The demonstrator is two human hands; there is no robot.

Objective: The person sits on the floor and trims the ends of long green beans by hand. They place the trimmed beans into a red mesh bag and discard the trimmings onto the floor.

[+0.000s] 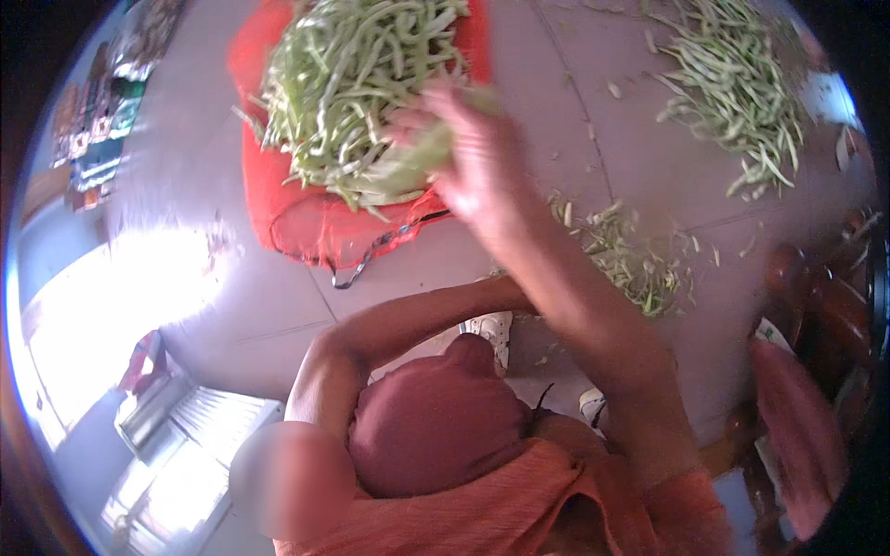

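My right hand point(473, 142) is over the near right side of a large heap of long green beans point(341, 76). Motion blurs it, but a small bunch of green beans point(417, 156) shows between the thumb and the fingers. Beneath the heap lies a red mesh bag point(268, 201), spread on the floor, with a dark and pale drawstring point(365, 260) along its near edge. My left forearm reaches across in front of my knee and passes under the right forearm. That forearm covers my left hand, so what it touches is hidden.
A second heap of green beans point(737, 90) lies on the tiled floor point(556, 132) at the far right. Nearer are scattered bean trimmings point(640, 271). Dark wooden furniture point(820, 299) with a reddish cloth point(799, 431) stands at right. Bright light washes out the left side.
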